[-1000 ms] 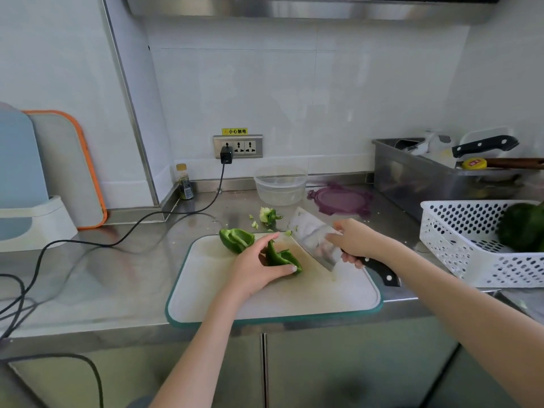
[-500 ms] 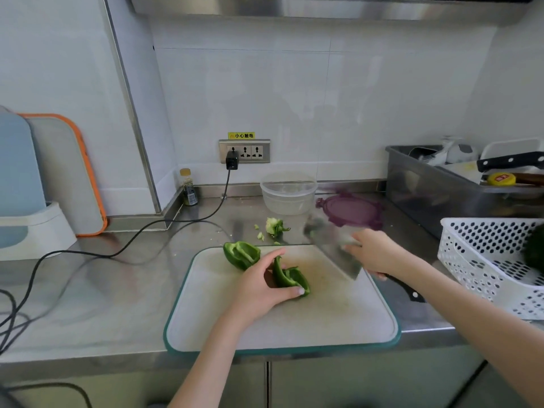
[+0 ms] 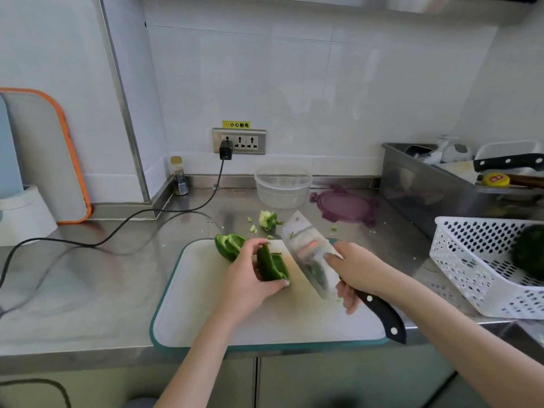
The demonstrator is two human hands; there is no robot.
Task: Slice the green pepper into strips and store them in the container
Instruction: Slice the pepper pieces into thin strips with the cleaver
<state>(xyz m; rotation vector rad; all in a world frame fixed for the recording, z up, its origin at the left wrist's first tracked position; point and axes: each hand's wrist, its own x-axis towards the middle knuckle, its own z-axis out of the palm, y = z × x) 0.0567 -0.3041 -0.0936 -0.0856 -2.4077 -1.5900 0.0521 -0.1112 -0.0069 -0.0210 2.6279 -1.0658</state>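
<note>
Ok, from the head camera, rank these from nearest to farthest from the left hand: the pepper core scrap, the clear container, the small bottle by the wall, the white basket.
From the left hand:
1. Pepper core scrap, on the counter just behind the board.
2. Clear container, farther back near the wall.
3. Small bottle, back left corner.
4. White basket, far right.

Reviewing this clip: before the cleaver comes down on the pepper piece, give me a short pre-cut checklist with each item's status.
1. Pepper piece lies on the cutting board, held by the left hand: ok.
2. Right hand grips the cleaver: ok.
3. Left fingertips clear of the blade's path: cannot tell; one fingertip sits at the piece's near end.
4. Other pepper half out of the way: ok.
5. Container open, lid off beside it: ok.
</note>
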